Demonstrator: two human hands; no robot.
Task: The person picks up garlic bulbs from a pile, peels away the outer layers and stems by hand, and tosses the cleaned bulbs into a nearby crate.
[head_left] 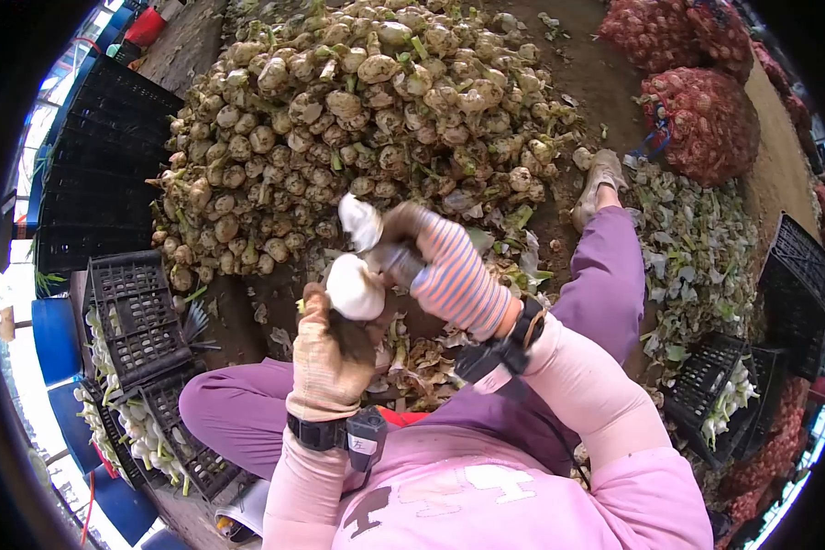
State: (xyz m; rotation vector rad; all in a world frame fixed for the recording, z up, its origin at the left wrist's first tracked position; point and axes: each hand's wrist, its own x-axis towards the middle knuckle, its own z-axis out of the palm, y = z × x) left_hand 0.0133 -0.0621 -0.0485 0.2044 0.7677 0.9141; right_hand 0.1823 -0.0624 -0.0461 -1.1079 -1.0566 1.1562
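A white, mostly peeled garlic bulb [356, 287] sits in my left hand [333, 353], which wears a soiled tan glove with its fingers closed around the bulb's lower side. My right hand [442, 266], in a striped glove with dark, dirty fingers, is curled in against the bulb's upper right side. At its fingertips a loose flap of white garlic skin [360, 223] stands out above the bulb. Both wrists carry black strapped devices. Just beyond my hands rises a big heap of muddy, unpeeled garlic bulbs [339, 115].
At left stand black crates [137, 316] with white garlic bulbs [147, 435]. Another crate [706, 385] is at right. Red mesh sacks [701, 124] lie at the upper right, near my outstretched foot [603, 179]. Skins and leaf scraps [692, 252] cover the ground beside my leg.
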